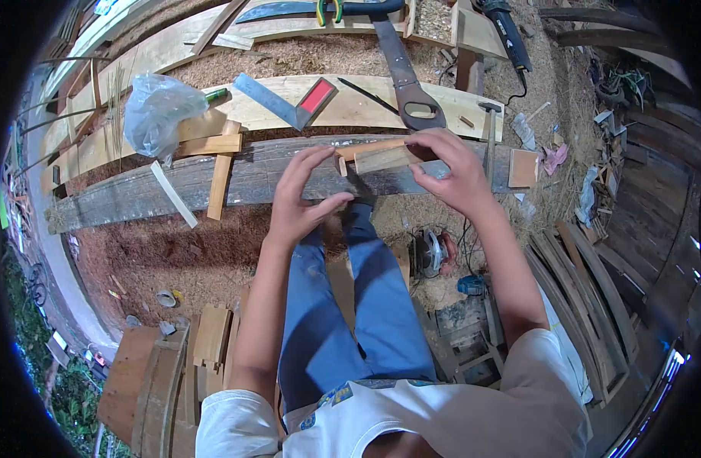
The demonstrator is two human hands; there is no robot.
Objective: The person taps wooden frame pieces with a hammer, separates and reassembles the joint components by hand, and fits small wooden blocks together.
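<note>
Over the weathered plank (266, 172), a short wooden block (385, 158) lies between my two hands. My right hand (453, 172) curls around the block's right end, with fingers above and thumb below. At the other end, my left hand (301, 195) has its thumb and fingers spread apart. Its fingertips are close to a small upright wood piece (343, 166); contact is hard to make out. Left of that hand, two wooden strips joined as a cross (222, 175) rest on the plank. A hammer (490, 141) lies beyond my right hand.
A try square (289, 107), a handsaw (407, 76), a plastic bag (159, 114) and a pencil-like dark rod (368, 95) lie on the far board. An angle grinder (505, 34) sits at the upper right. A circular saw (430, 252) stands on the sawdust below; curved timbers (587, 305) are stacked right.
</note>
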